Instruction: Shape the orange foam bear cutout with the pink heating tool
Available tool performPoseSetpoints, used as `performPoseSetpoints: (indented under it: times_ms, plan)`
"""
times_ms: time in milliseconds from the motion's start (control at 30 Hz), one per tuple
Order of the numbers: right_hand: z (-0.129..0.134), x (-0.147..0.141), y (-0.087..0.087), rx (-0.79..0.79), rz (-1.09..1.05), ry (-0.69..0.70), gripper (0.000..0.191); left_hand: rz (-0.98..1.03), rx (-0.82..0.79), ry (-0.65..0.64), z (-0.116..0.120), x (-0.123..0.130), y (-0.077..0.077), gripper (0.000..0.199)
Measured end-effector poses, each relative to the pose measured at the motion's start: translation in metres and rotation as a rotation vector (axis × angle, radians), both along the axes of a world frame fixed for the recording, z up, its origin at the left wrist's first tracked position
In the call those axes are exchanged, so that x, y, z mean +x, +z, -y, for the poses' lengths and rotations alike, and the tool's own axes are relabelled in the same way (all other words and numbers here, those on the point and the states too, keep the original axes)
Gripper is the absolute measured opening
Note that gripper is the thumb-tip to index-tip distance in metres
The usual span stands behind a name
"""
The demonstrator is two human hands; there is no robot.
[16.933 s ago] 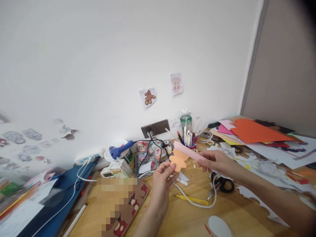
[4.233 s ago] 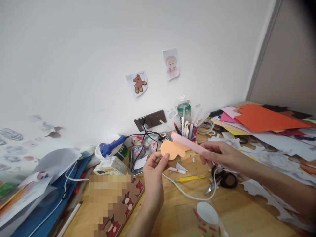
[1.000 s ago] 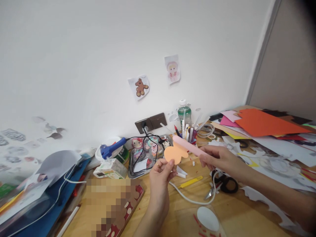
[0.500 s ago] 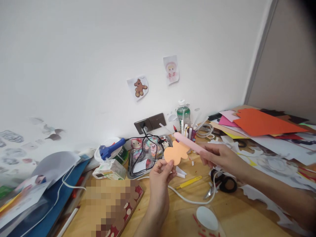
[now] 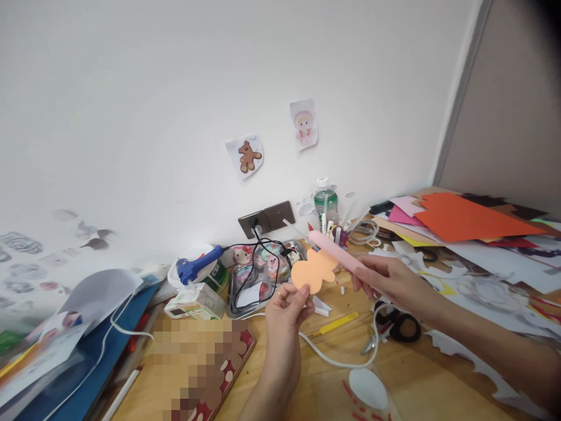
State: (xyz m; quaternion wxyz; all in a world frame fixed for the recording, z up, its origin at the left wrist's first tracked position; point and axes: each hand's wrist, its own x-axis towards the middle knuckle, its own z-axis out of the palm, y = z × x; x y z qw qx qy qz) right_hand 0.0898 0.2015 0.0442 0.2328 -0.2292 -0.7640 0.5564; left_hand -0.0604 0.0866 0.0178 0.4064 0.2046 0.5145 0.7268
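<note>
My left hand [image 5: 287,313] pinches a light-orange paper cutout [image 5: 309,276] with rounded lobes between thumb and fingers. My right hand [image 5: 383,280] grips a long pink piece with a rounded end [image 5: 331,250], whose exact kind I cannot make out. The pink piece lies across the upper right part of the cutout and hides some of its edge; I cannot tell whether they touch. Below the hands, a yellow-handled tool [image 5: 337,323] rests on the wooden table. Black-handled scissors [image 5: 403,327] lie under my right forearm, partly covered by a white cord [image 5: 346,362].
A blue glue gun [image 5: 199,265] sits on a round white lid at the back left. Beside it is a metal tray [image 5: 232,307] of decorated pieces. A bottle [image 5: 325,204] stands by the wall. Coloured paper [image 5: 477,216] and scraps pile up at right. A mirror [image 5: 234,363] lies in front.
Both hands keep nearly the same pose. The pink piece has shifted very slightly up over the orange cutout; everything else stays in place.
</note>
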Motion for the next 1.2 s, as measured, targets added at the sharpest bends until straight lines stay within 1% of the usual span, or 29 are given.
performPoseSetpoints:
  times_ms: [100,167,267,400,567,633,800,833,900,1000,1100,1200]
  plan:
    - [-0.001,0.0,0.001,-0.016,-0.009,-0.01,0.033,0.028,-0.003,0.015,0.0,0.001,0.001,0.018]
    - [0.001,0.001,0.002,0.018,0.008,0.004,0.03,0.032,-0.013,0.026,0.0,0.001,0.0,0.018]
    - [0.006,0.001,0.005,0.07,0.057,0.014,0.027,0.015,-0.021,0.01,0.001,0.001,-0.001,0.018]
    - [0.01,0.002,0.008,0.108,0.069,-0.019,0.026,-0.002,-0.011,0.013,0.001,-0.001,0.005,0.016]
    - [0.008,0.002,0.008,0.103,0.077,-0.019,0.025,-0.009,-0.003,0.041,0.001,-0.003,0.011,0.018]
    - [0.007,0.002,0.009,0.104,0.042,-0.033,0.027,-0.006,-0.002,0.034,0.001,-0.002,0.011,0.018]
    - [0.002,0.003,0.011,0.073,-0.007,-0.123,0.033,0.057,0.018,0.036,0.003,0.0,0.01,0.016]
    - [0.002,0.003,0.012,0.073,-0.003,-0.112,0.033,0.06,0.023,0.04,0.003,0.0,0.01,0.016]
    - [0.004,0.004,0.013,0.083,0.026,-0.047,0.03,0.066,0.029,0.041,0.003,0.0,0.01,0.015]
    - [0.009,0.003,0.013,0.154,0.132,0.031,0.024,0.068,0.01,0.025,0.002,0.003,0.01,0.016]
    - [0.014,0.002,0.012,0.22,0.204,0.031,0.024,0.051,-0.01,0.027,0.002,0.007,0.01,0.017]
    - [0.015,0.002,0.012,0.227,0.206,0.006,0.021,0.034,-0.017,0.052,0.001,0.009,0.011,0.019]
